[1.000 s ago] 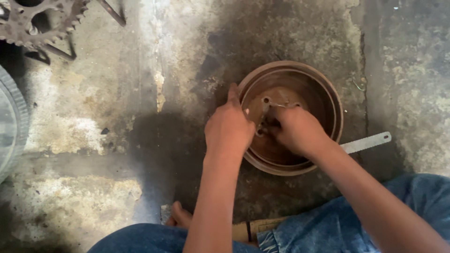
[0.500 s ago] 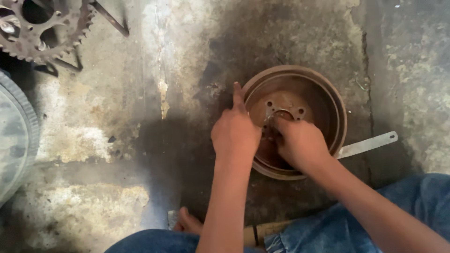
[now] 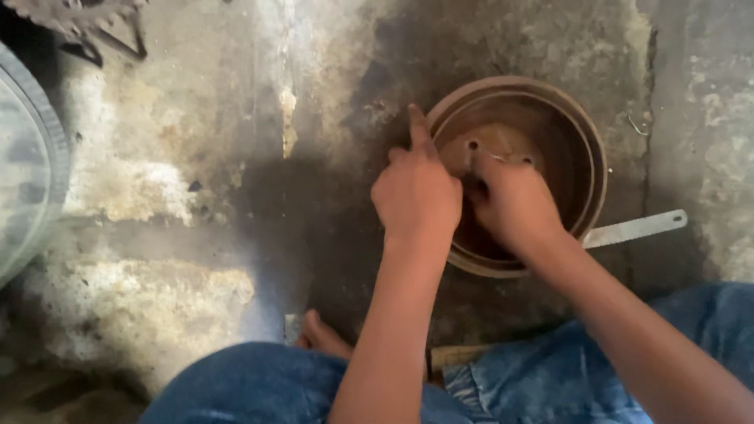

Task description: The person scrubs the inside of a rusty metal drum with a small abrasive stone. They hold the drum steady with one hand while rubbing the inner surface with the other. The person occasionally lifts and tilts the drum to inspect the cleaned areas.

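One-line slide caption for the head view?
Both hands, left hand and right hand, work inside a rusty brake drum on the stained concrete floor.

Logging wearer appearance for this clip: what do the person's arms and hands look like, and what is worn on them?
Both forearms are bare, with no sleeves in view. The left hand and right hand wear no gloves, rings or watch that can be seen. Blue denim trousers cover the legs.

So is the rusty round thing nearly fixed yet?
Hard to tell. The rusty round metal drum lies open on the concrete floor. Both hands, left hand and right hand, work at its holed centre. The flat grey metal strip lies unused beside it.
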